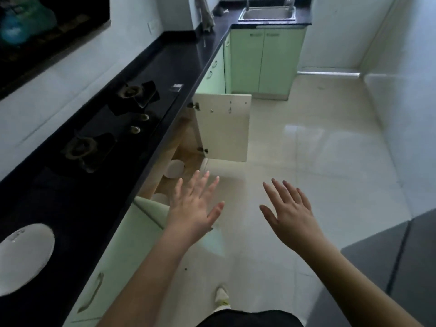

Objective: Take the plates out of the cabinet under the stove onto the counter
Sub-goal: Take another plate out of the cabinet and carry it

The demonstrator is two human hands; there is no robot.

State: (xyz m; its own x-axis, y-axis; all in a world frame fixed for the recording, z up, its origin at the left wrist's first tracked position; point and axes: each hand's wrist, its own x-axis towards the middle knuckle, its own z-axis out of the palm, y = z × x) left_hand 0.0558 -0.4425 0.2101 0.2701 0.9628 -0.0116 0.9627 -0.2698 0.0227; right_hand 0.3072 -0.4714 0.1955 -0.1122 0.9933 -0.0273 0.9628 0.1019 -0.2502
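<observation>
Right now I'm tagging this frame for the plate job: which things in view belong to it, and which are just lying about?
Belongs to the job:
- plate on the counter
- plate in the cabinet
- open cabinet door
- counter
- left hand, open, empty
- right hand, open, empty

Just there:
- stove burners
- sink
- closed green cabinets

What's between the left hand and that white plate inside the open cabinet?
In the head view, nothing: only bare wooden cabinet floor separates the open left hand from the plate.
</observation>
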